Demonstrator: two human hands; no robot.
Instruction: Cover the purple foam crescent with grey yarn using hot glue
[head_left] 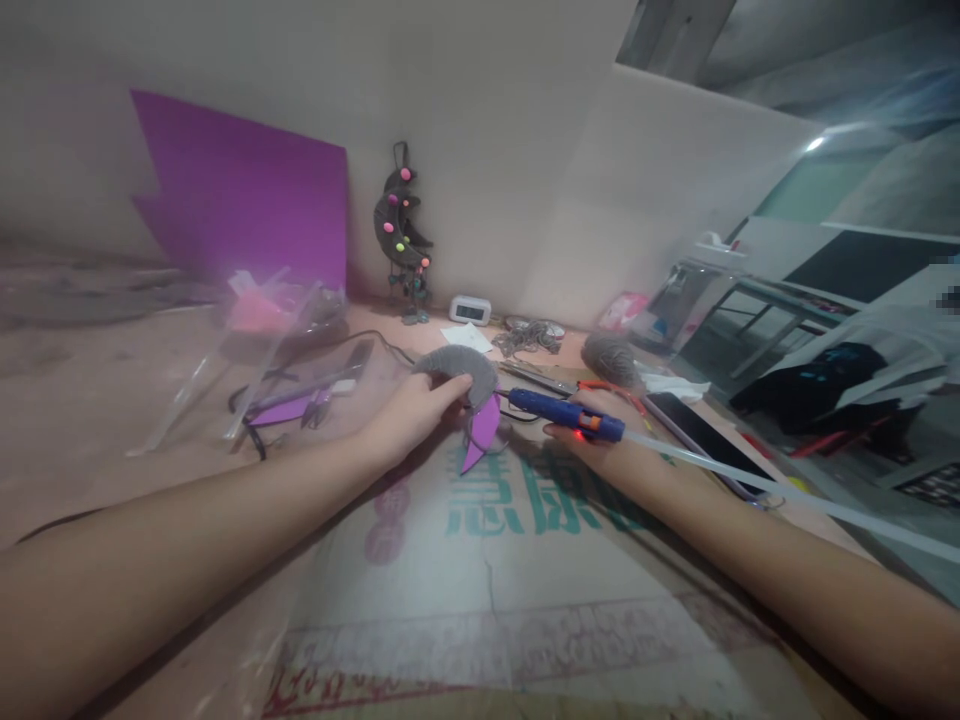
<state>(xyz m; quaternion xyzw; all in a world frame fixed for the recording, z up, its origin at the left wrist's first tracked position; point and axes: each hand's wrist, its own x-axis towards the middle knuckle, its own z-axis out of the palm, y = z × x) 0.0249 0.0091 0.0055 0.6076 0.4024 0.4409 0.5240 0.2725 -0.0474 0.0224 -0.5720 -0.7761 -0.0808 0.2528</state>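
Between the fingers of my left hand [442, 398] is a purple crescent [484, 436], its upper part wound with grey yarn [454, 366] and its pointed lower tip bare. A thin strand of yarn hangs loose beside the bare part. My right hand [589, 432] is wrapped round a blue hot glue gun [559, 408], which has a red light glowing on it. The gun's nozzle points left and lies close to the crescent's edge; whether they touch I cannot tell. A long translucent glue stick [720, 465] sticks out from the back of the gun.
A finished-looking moon hanging [403, 230] with coloured balls is on the wall. Purple sheet [277, 210] leans at left, near plastic bags [262, 310]. A white digital clock [470, 310], grey yarn ball [609, 358], phone [705, 440] and scissors [319, 405] lie around the printed sheet [480, 580].
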